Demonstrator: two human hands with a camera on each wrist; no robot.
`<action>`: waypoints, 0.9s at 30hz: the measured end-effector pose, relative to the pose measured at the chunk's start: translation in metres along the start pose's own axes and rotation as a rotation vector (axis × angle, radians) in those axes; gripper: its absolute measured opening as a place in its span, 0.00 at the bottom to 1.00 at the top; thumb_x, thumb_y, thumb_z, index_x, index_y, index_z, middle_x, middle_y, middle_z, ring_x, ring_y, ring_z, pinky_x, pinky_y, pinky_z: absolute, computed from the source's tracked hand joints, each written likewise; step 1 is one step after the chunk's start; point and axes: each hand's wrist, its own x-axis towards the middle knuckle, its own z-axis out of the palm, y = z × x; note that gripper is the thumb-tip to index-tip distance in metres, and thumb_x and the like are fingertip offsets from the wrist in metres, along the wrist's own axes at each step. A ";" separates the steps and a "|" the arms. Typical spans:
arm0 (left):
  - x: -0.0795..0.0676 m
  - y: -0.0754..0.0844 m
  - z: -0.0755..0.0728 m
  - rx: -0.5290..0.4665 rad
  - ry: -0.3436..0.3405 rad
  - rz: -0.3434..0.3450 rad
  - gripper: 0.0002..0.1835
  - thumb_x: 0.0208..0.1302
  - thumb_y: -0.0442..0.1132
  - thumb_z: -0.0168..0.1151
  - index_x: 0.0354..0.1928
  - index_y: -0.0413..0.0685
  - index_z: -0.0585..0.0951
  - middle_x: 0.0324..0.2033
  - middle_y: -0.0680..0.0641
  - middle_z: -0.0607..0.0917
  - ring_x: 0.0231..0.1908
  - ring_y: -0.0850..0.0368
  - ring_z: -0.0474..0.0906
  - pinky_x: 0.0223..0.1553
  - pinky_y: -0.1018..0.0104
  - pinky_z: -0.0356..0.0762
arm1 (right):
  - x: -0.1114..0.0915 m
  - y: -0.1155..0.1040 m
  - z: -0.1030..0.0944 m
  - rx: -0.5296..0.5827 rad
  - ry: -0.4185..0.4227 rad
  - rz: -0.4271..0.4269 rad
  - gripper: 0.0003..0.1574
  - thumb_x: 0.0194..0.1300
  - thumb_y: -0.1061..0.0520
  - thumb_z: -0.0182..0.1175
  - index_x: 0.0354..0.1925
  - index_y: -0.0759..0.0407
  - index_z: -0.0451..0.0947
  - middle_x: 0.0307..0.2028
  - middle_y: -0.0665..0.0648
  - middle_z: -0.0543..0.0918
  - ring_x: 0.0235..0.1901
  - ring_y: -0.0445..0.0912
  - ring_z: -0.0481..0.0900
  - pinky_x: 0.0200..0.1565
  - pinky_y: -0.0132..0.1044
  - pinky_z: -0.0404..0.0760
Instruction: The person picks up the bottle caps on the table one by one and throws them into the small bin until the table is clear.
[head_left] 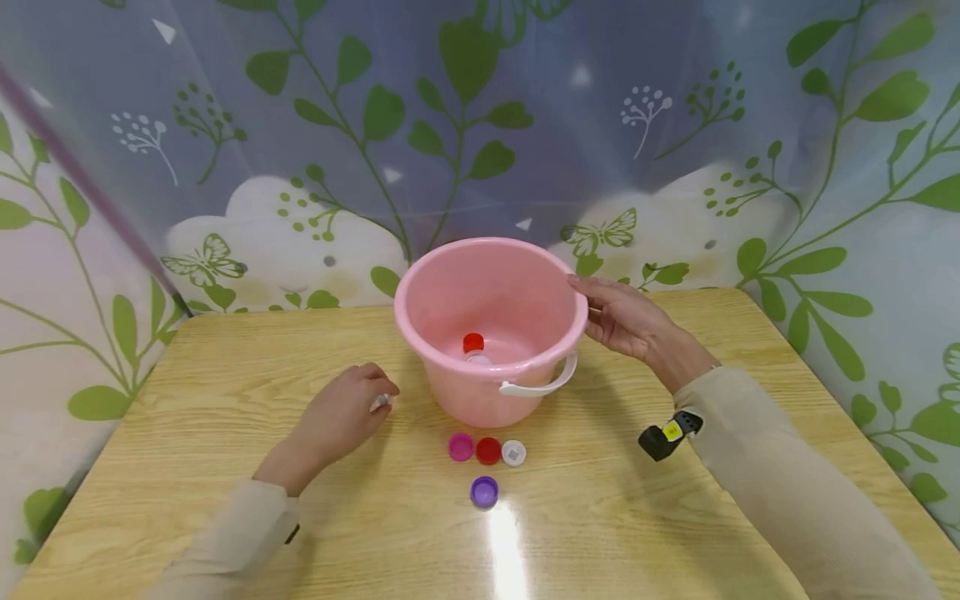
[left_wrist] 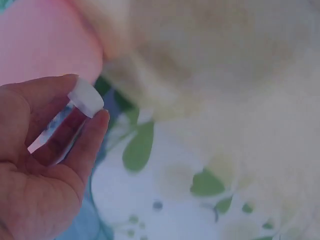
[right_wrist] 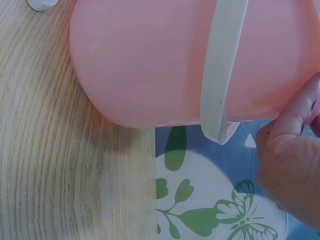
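Note:
My left hand (head_left: 341, 421) pinches a white bottle cap (left_wrist: 87, 96) between thumb and fingertip, low over the table to the left of a pink bucket (head_left: 480, 392). My right hand (head_left: 622, 321) holds the bucket's rim on its right side. Inside the bucket lie a red cap (head_left: 473, 342) and a whitish cap (head_left: 478, 358), the latter partly hidden by the near rim. In front of the bucket, a magenta cap (head_left: 461, 447), another red cap (head_left: 489, 451) and another white cap (head_left: 513, 452) sit in a row. A purple cap (head_left: 484, 492) lies nearer to me.
The bucket's white handle (head_left: 543, 386) hangs down on its near right side. Everything stands on a wood-grain table (head_left: 600, 525). A leaf-patterned curtain (head_left: 480, 150) rises close behind the bucket and along both sides.

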 end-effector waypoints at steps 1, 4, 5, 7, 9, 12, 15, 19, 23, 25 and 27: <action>0.001 -0.002 -0.007 -0.004 0.018 -0.015 0.06 0.57 0.30 0.66 0.38 0.38 0.84 0.36 0.44 0.81 0.38 0.47 0.78 0.41 0.54 0.78 | 0.000 0.000 0.000 0.005 0.003 0.001 0.20 0.67 0.56 0.60 0.53 0.63 0.71 0.44 0.58 0.75 0.33 0.44 0.81 0.37 0.30 0.82; 0.004 -0.007 -0.029 -0.025 0.079 -0.051 0.07 0.59 0.31 0.65 0.39 0.38 0.84 0.38 0.43 0.81 0.39 0.46 0.78 0.40 0.52 0.78 | 0.000 0.000 0.000 0.008 0.002 0.003 0.18 0.67 0.56 0.60 0.51 0.63 0.73 0.44 0.58 0.74 0.33 0.44 0.81 0.38 0.30 0.82; 0.006 -0.008 -0.037 -0.034 0.099 -0.061 0.07 0.60 0.32 0.65 0.40 0.37 0.84 0.38 0.43 0.81 0.38 0.46 0.78 0.40 0.51 0.78 | 0.000 0.000 0.000 0.008 0.004 0.002 0.17 0.66 0.56 0.60 0.51 0.63 0.74 0.44 0.58 0.74 0.33 0.44 0.81 0.38 0.30 0.82; 0.009 -0.009 -0.052 -0.037 0.137 -0.071 0.08 0.61 0.32 0.64 0.41 0.37 0.84 0.39 0.42 0.81 0.38 0.45 0.78 0.38 0.50 0.78 | 0.000 0.000 0.000 0.008 0.004 0.001 0.17 0.66 0.56 0.61 0.50 0.63 0.75 0.44 0.57 0.75 0.33 0.44 0.81 0.38 0.30 0.82; 0.013 -0.008 -0.065 -0.034 0.174 -0.072 0.08 0.61 0.32 0.64 0.41 0.36 0.83 0.39 0.41 0.80 0.37 0.45 0.78 0.37 0.50 0.78 | 0.000 0.000 0.000 0.008 0.005 -0.002 0.17 0.66 0.56 0.61 0.49 0.63 0.75 0.44 0.57 0.75 0.33 0.44 0.81 0.38 0.30 0.82; 0.020 -0.005 -0.080 -0.024 0.232 -0.060 0.09 0.61 0.31 0.64 0.42 0.36 0.84 0.40 0.40 0.80 0.37 0.45 0.78 0.36 0.51 0.77 | 0.000 0.000 0.000 0.014 0.004 -0.002 0.17 0.66 0.56 0.61 0.50 0.64 0.74 0.44 0.57 0.75 0.33 0.44 0.81 0.38 0.30 0.82; 0.028 -0.001 -0.090 -0.017 0.299 -0.028 0.09 0.59 0.30 0.65 0.42 0.36 0.84 0.40 0.41 0.80 0.36 0.46 0.77 0.36 0.52 0.77 | 0.001 0.000 0.000 0.015 0.015 -0.003 0.17 0.66 0.56 0.61 0.49 0.64 0.74 0.44 0.57 0.76 0.33 0.44 0.81 0.39 0.30 0.82; 0.040 0.009 -0.097 -0.018 0.378 0.020 0.09 0.58 0.29 0.66 0.41 0.36 0.84 0.39 0.42 0.80 0.36 0.47 0.76 0.36 0.53 0.76 | 0.001 0.000 0.001 0.010 0.032 0.001 0.17 0.65 0.56 0.62 0.49 0.64 0.74 0.43 0.57 0.75 0.32 0.44 0.81 0.38 0.30 0.82; 0.050 0.018 -0.099 -0.034 0.423 0.059 0.09 0.57 0.29 0.66 0.41 0.36 0.84 0.39 0.42 0.81 0.36 0.47 0.77 0.36 0.54 0.77 | 0.001 0.001 0.001 0.009 0.035 0.000 0.19 0.66 0.56 0.61 0.51 0.65 0.72 0.45 0.58 0.74 0.32 0.43 0.81 0.37 0.29 0.82; 0.054 0.022 -0.098 -0.043 0.423 0.071 0.09 0.57 0.28 0.66 0.41 0.36 0.84 0.39 0.42 0.81 0.37 0.47 0.77 0.37 0.54 0.77 | 0.000 0.001 0.001 0.013 0.033 -0.002 0.20 0.66 0.56 0.61 0.52 0.65 0.71 0.45 0.58 0.74 0.32 0.44 0.81 0.37 0.30 0.82; 0.059 0.025 -0.098 -0.048 0.409 0.079 0.10 0.57 0.28 0.66 0.42 0.35 0.84 0.39 0.42 0.81 0.39 0.46 0.77 0.39 0.54 0.76 | 0.000 0.001 0.001 0.020 0.028 -0.002 0.21 0.66 0.56 0.61 0.52 0.66 0.71 0.46 0.58 0.73 0.32 0.44 0.81 0.37 0.30 0.82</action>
